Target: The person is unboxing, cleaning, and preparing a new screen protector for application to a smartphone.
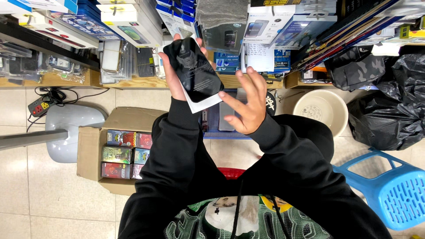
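Held from behind, a glossy black phone case (193, 70) is cradled in the left hand (176, 75), whose fingers are wrapped around its far edge while the thumb side is hidden behind it. A white card sleeve (200, 102) is pinched under the case in the same grip, its corner jutting out below. The right hand (245, 104) is held just beside the lower corner of the case, fingers spread and empty, with the fingertips close to the sleeve but not clearly touching it.

The case looks smooth, slick and rigid, with rounded corners and a faint printed figure on its back; light is reflected off it strongly. Such a surface could be judged slippery: if the left grip is loosened while the sleeve is drawn away, the case might slide out and drop onto the tiled floor (17, 186) or into the open cardboard box (90, 146) of small colourful packets below. The thin card might also be creased or torn if pulled at an angle.

Further out, a wooden shelf (57, 80) crowded with boxed and bagged accessories is seen ahead, a cream plastic basin (336, 116) and crumpled black plastic bags (389, 115) to the right, and a perforated blue plastic stool (394, 190) nearer by.
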